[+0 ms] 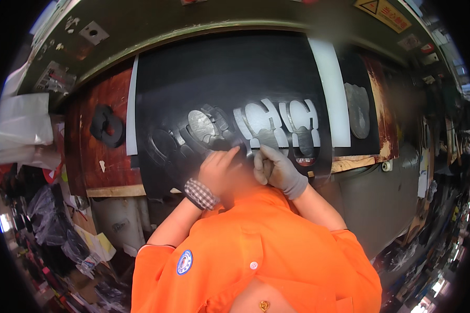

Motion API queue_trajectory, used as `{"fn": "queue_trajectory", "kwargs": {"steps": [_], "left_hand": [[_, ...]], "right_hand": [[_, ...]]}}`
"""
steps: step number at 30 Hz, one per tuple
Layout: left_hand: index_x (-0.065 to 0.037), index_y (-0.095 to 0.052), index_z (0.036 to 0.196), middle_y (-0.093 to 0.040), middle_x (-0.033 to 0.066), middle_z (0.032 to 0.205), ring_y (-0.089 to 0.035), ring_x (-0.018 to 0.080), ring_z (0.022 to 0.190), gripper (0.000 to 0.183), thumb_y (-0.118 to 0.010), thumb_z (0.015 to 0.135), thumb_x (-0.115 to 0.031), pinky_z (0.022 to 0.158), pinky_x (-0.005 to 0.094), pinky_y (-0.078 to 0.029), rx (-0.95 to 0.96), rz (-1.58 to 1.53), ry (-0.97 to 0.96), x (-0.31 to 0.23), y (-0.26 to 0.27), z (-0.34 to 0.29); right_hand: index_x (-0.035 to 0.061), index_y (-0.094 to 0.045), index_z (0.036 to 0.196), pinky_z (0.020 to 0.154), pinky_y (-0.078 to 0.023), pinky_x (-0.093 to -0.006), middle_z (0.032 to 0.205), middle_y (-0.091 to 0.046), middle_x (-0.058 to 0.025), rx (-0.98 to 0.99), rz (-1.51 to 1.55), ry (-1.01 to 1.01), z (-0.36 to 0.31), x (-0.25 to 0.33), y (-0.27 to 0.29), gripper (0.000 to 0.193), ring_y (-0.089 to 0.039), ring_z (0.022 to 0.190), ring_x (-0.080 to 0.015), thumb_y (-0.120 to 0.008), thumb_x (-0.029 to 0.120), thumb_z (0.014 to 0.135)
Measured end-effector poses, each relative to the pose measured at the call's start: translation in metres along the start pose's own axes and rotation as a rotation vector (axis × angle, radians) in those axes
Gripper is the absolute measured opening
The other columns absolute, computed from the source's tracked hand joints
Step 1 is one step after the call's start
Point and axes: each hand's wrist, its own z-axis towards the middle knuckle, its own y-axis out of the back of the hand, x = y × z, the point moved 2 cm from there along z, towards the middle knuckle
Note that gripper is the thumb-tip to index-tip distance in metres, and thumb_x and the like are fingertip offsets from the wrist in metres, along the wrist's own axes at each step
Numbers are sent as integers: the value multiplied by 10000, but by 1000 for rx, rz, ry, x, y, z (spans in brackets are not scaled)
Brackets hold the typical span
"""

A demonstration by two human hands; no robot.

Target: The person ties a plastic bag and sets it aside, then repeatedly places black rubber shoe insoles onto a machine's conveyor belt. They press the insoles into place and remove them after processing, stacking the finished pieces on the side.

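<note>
A black sheet (230, 62) lies on the bench in front of me, with sole-like shapes cut into it. White shows through the cut shapes on the right (256, 115), while a shiny grey oval (199, 122) sits among dark, curved pieces at left. My left hand (216, 169), bare with a checkered cuff, is at the sheet's near part, its fingers bent and pointing right. Close beside it, my right hand (279, 171) wears a grey glove, and its fingers are curled in a pinch. What either hand holds is too small or hidden to make out.
Dark curved pieces (107, 126) rest on the reddish board at left. A grey sole-shaped piece (357, 112) lies on black material at right, beside a white strip (331, 94). A green machine beam (277, 15) spans the far side. Plastic bags (23, 125) hang at left.
</note>
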Motion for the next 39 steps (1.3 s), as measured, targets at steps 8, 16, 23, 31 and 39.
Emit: {"fn": "queue_trajectory", "kwargs": {"steps": [8,16,23,31,39], "left_hand": [[3,-602,1270,-667,181,918,-657,326,829,443,-686,846,-95,757,373,-523,-41,-212,2,2,15,5],[1,-603,770,-573,41,641,-550,135,535,261,-692,943,-173,569,307,-487,-227,-933,856,46,23,32],[-56,-576,718,-540,30,602,-502,123,481,298,-770,895,-196,460,300,-419,-698,-1046,668,68,139,82],[-17,-621,754,-532,25,607,-501,123,491,272,-740,923,-193,497,300,-450,-794,-707,203,48,279,81],[-12,-674,1138,-642,123,840,-626,288,727,440,-813,737,-127,660,368,-523,-117,238,-152,37,125,-30]], "right_hand": [[65,-570,771,555,-457,-313,652,-605,-123,30,54,73,2,10,-17,454,-550,548,-206,-461,425,1027],[30,-609,812,589,-554,-374,1326,-571,-243,-118,-1824,751,-2,-5,-71,346,-693,722,-295,-715,357,855],[21,-661,944,699,-569,-435,1542,-412,-155,-106,-2153,281,17,-20,-70,519,-713,808,-305,-611,537,911],[9,-632,902,686,-564,-419,1212,-670,-177,-181,-1718,649,10,-9,-85,411,-697,751,-318,-671,419,893],[55,-598,799,517,-455,-314,676,-565,-43,78,-286,-383,79,-27,-81,631,-544,539,-171,-369,597,1026]]}}
